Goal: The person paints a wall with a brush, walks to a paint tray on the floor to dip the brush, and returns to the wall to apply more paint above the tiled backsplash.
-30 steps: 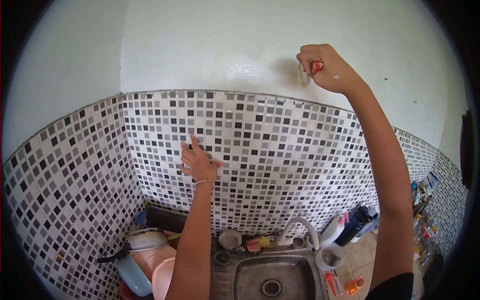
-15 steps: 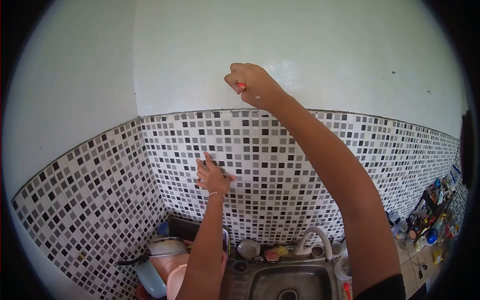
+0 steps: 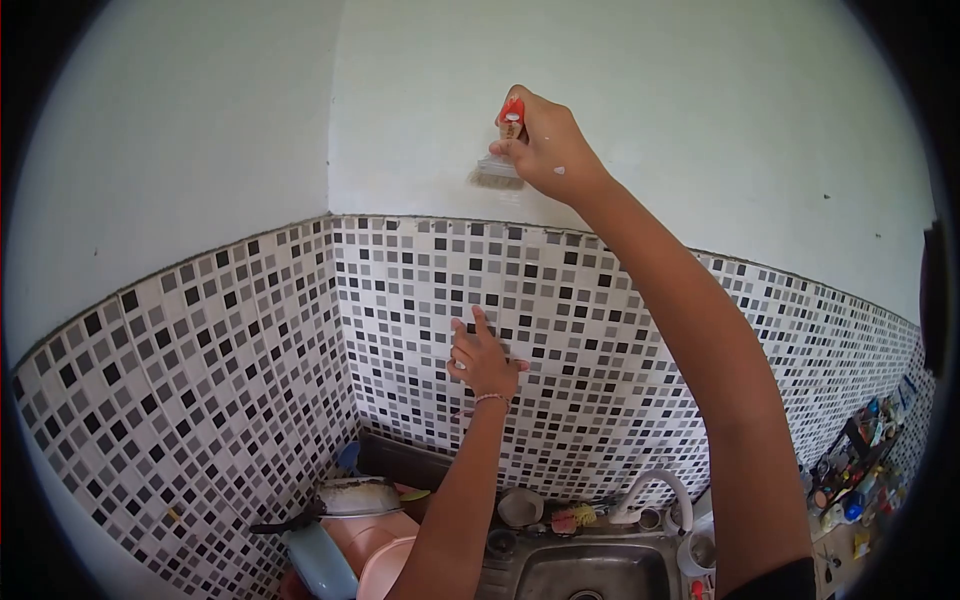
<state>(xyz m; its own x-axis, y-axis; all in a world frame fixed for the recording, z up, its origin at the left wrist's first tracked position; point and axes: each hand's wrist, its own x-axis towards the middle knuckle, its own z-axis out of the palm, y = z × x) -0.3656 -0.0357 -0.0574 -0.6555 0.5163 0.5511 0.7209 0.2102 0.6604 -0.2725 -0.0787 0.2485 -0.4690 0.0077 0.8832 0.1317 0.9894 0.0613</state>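
Observation:
My right hand is closed around a paintbrush with a red-tipped wooden handle and a metal band. Its handle end points up, and the pale bristles hang down at the painted wall, a little above the tile border. Small white specks dot the back of this hand. Lower down, my left hand rests with fingers spread on the black, grey and white mosaic tiles; a thin bracelet circles that wrist.
Below is a metal sink with a curved white faucet. At the lower left, a pan and pink and blue containers are piled up. Bottles and small items crowd the counter at right. A wall corner stands left of the brush.
My right wrist has turned, so the brush now shows with bristles downward; before, only a red bit of it showed. The view has swung left. My left hand stays on the tiles.

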